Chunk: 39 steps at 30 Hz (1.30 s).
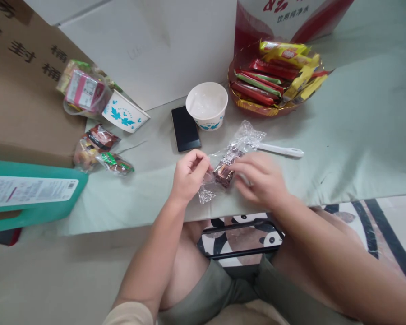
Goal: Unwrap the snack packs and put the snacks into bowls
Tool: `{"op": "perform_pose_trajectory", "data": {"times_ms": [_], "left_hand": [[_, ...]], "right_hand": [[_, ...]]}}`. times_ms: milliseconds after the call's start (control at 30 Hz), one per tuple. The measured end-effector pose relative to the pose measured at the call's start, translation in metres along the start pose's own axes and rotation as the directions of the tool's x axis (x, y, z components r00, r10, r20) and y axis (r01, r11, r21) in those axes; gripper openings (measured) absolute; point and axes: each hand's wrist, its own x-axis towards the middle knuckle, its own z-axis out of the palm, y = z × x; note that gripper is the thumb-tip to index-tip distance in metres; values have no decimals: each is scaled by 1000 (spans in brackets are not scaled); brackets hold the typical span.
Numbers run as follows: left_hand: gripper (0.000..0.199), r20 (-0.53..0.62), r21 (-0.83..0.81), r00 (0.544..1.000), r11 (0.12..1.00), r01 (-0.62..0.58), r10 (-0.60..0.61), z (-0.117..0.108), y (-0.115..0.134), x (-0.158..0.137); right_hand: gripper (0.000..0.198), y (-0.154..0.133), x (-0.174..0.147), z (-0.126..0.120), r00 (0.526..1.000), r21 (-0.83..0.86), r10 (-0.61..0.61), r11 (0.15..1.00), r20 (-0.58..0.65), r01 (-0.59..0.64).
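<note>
Near the front edge of the green-clothed table, which is stretching away right, the left hand is pinching the clear wrapper around a brown snack; the right hand, half-curled, is blurring alongside, its grip unclear. Farther off, a basket is holding packeted bars, a paper bowl standing left.

You are looking at a dark brown packet in clear wrap, a white bowl patterned with blue leaves, a black phone and a pale green counter.
</note>
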Motion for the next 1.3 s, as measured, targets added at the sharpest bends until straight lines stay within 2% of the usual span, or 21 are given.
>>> {"op": "perform_pose_trajectory", "data": {"times_ms": [67, 133, 267, 333, 433, 500, 567, 667, 767, 833, 867, 900, 933, 1000, 1033, 1067, 1133, 1200, 1233, 1267, 1300], "left_hand": [[21, -41, -67, 999, 997, -32, 30, 3, -2, 1], [24, -170, -86, 983, 993, -86, 71, 4, -1, 3], [24, -424, -139, 905, 986, -96, 28, -1, 2, 8], [24, -491, -142, 871, 984, -111, 27, -7, 1, 13], [24, -552, -68, 827, 982, -177, 111, -17, -3, 20], [25, -545, -109, 834, 979, -171, 85, -21, -3, 22], [28, -475, -256, 880, 960, -115, -21, -21, 0, 22], [33, -281, -451, 954, 892, -31, -108, -15, 13, 17], [34, -103, -567, 990, 824, 18, -93, -8, 31, 11], [33, -35, -638, 997, 769, 33, -72, -5, 43, 9], [33, -15, -668, 998, 743, 35, -61, -4, 48, 10], [33, -3, -691, 999, 722, 34, -50, -3, 53, 10], [33, 7, -709, 999, 704, 29, -33, -2, 57, 11], [34, 39, -728, 999, 686, 8, 29, 0, 62, 11], [34, 67, -725, 995, 688, -1, 72, 1, 63, 10], [34, 109, -709, 987, 705, -4, 115, 3, 64, 9], [32, 255, -622, 949, 783, 15, 185, 6, 64, 6], [30, 362, -497, 912, 868, 14, 192, 9, 63, 2], [29, 361, -453, 913, 891, -5, 189, 10, 62, 0], [28, 315, -432, 930, 901, -39, 191, 12, 62, -1], [27, 216, -431, 956, 898, -89, 199, 13, 62, -1]], "right_hand": [[33, -8, -1, 12, 987, 43, -45, 998, 154, 39], [38, -12, -1, 19, 968, 26, 4, 1000, 251, -11], [42, -14, -5, 21, 948, -45, 89, 996, 306, -79], [34, -14, -7, 20, 940, -80, 108, 993, 323, -87], [22, -15, -9, 22, 930, -94, 92, 994, 356, -62], [24, -15, -8, 24, 929, -66, 91, 995, 360, -72], [34, -15, -6, 24, 928, -34, 129, 992, 350, -125], [49, -15, -2, 24, 925, 12, 199, 977, 324, -215], [58, -16, 0, 26, 907, 144, 300, 925, 296, -353], [63, -20, 1, 28, 847, 318, 440, 791, 298, -522], [64, -23, 1, 30, 790, 428, 518, 664, 328, -613], [64, -27, 2, 32, 718, 539, 580, 490, 385, -685], [62, -31, 3, 34, 638, 628, 615, 280, 463, -726], [60, -41, 5, 38, 507, 702, 597, -138, 621, -699], [59, -46, 7, 39, 465, 699, 574, -295, 675, -651], [59, -50, 10, 40, 433, 685, 555, -405, 710, -605], [58, -55, 16, 41, 396, 660, 535, -518, 746, -544], [53, -55, 21, 41, 378, 656, 543, -537, 750, -530], [50, -55, 24, 40, 367, 660, 559, -527, 744, -535], [48, -53, 25, 40, 352, 669, 584, -513, 731, -538], [48, -52, 27, 39, 334, 681, 615, -501, 715, -535]]}}
